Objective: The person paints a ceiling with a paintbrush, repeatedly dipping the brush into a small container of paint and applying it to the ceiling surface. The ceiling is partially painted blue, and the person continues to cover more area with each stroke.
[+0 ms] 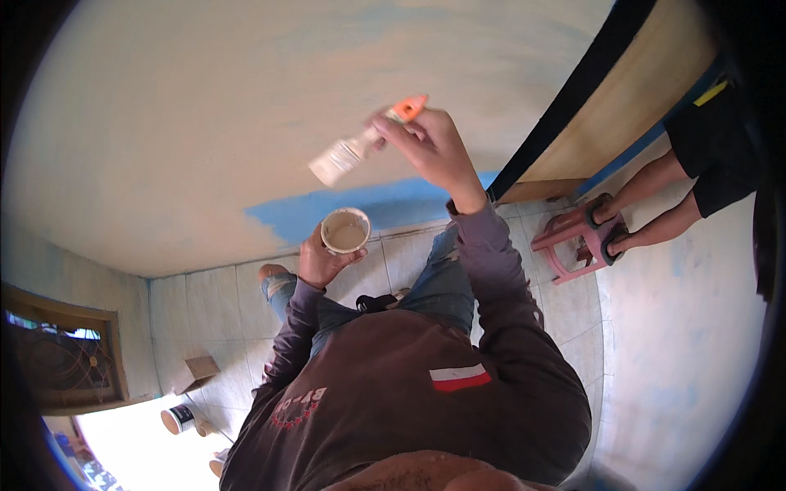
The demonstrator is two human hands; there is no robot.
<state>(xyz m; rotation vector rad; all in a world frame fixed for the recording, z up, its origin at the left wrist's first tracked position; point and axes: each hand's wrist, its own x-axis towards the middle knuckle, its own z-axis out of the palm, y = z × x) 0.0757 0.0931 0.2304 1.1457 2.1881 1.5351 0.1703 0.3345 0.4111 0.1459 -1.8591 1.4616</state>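
Brush [350,153] sits pinched by thumb and fingers of the right hand [430,147], near the cup [347,250] and before the wall [205,164]; it looks light, stiff-handled, soft-bristled, best held at its neck, while the left hand [319,263] clasps the cup, likely slippery if smeared

Flat orange-handled brush [352,153]: paint-coated bristles. Small round whitish cup [345,218]: smooth, looks plastic. Cream-and-blue wall [205,123]: matt, streaky. Pinkish-red stool [601,232]: smooth plastic. Brown long-sleeved shirt [393,376]: matt cloth. Blue jeans [440,282]: denim.
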